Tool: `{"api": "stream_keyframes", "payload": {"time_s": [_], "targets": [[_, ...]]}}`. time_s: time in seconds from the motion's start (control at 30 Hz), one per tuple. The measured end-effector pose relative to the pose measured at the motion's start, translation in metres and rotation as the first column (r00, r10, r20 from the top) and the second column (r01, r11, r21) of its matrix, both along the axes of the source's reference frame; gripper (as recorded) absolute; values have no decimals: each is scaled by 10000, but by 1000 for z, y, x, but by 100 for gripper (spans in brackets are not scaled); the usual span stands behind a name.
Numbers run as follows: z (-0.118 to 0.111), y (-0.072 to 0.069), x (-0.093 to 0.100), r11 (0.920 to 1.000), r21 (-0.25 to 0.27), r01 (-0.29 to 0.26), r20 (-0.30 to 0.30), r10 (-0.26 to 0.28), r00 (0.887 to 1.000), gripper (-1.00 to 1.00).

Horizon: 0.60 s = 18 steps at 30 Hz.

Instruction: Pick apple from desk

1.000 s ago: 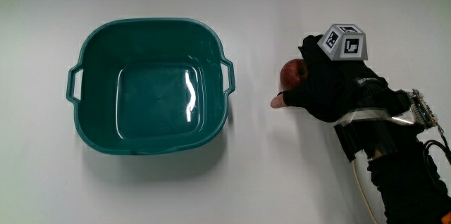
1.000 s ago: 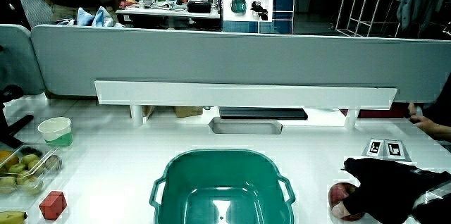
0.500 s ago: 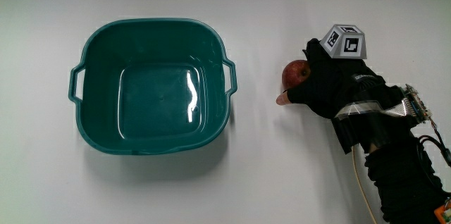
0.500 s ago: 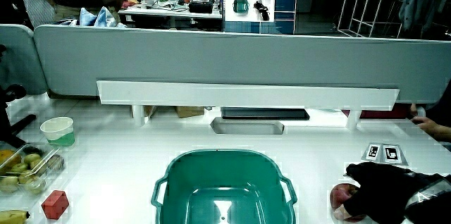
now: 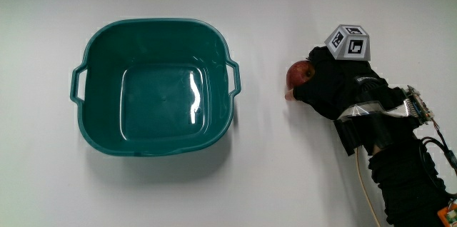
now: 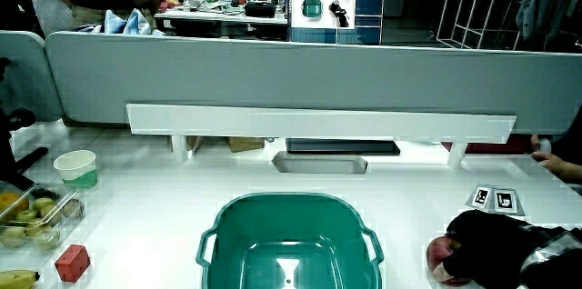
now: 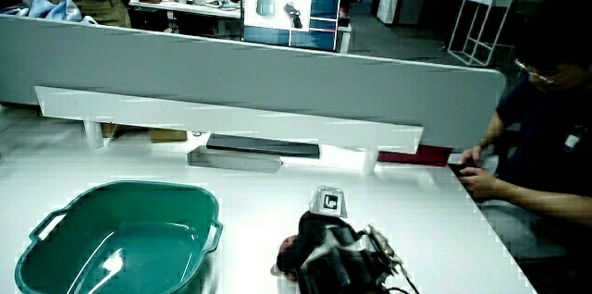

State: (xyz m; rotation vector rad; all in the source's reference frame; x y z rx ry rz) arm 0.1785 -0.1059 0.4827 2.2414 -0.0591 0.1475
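Teal tub [image 5: 153, 88] sits empty on white table [image 5: 271, 177], well apart from apple. Hand [image 5: 332, 88] rests beside tub, fingers curled round red apple [image 5: 298, 73], apple sitting on table, part covered by glove. Judgement: grasp forming; close fingers evenly round fruit, thumb under, lift straight up, no rolling. Table smooth, glossy. In a side view low grey partition [image 6: 273, 75] at table edge, cup [image 6: 73, 168] and small red cube [image 6: 71, 262] near tub.

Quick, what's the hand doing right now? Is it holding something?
Hand: closed around the red apple, which sits on the table beside the teal tub.
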Motion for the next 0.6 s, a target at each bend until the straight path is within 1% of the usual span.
{"api": "stream_keyframes", "payload": {"time_s": [0.03,0.1,0.13,0.17,0.3,0.33,0.37,0.4,0.47,0.5,0.53,0.57,0.6], "targets": [[0,0,0,10000,42,-46,-36,46,10000,59],[-1,-1,-1,10000,67,48,98,-48,9999,67],[0,-1,0,9997,224,91,54,-92,9999,70],[0,0,0,9998,185,73,84,-74,9999,74],[-2,0,0,9965,787,274,61,-280,9996,89],[-4,1,-1,9962,796,344,183,-360,9992,93],[-2,1,-1,9947,939,415,17,-419,9991,96],[-3,1,-1,9945,901,541,80,-551,9985,100],[-7,0,-1,9911,1193,589,10,-594,9982,100],[-9,-1,-2,9918,1103,649,165,-671,9976,100],[-12,-2,-3,9893,1270,723,291,-766,9966,100],[-17,-2,-4,9886,1294,768,420,-829,9957,100],[-20,-3,-3,9866,1412,822,314,-874,9957,100]]}}
